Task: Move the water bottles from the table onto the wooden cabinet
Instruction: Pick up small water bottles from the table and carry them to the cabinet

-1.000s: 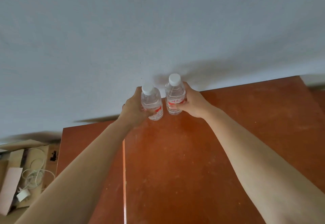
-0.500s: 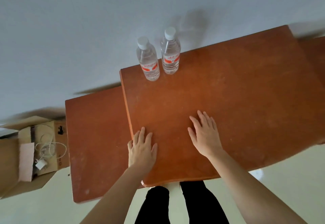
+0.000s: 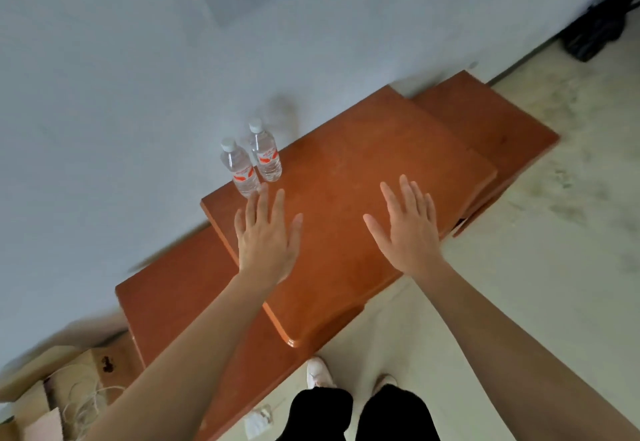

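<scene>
Two bottles [image 3: 255, 158] at cabinet [image 3: 363, 163] far-left corner, right side bare.

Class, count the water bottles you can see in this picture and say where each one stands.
2. One water bottle stands upright at the wooden cabinet's back left corner by the wall; the other bottle stands just to its right. None seem hidden.
</scene>
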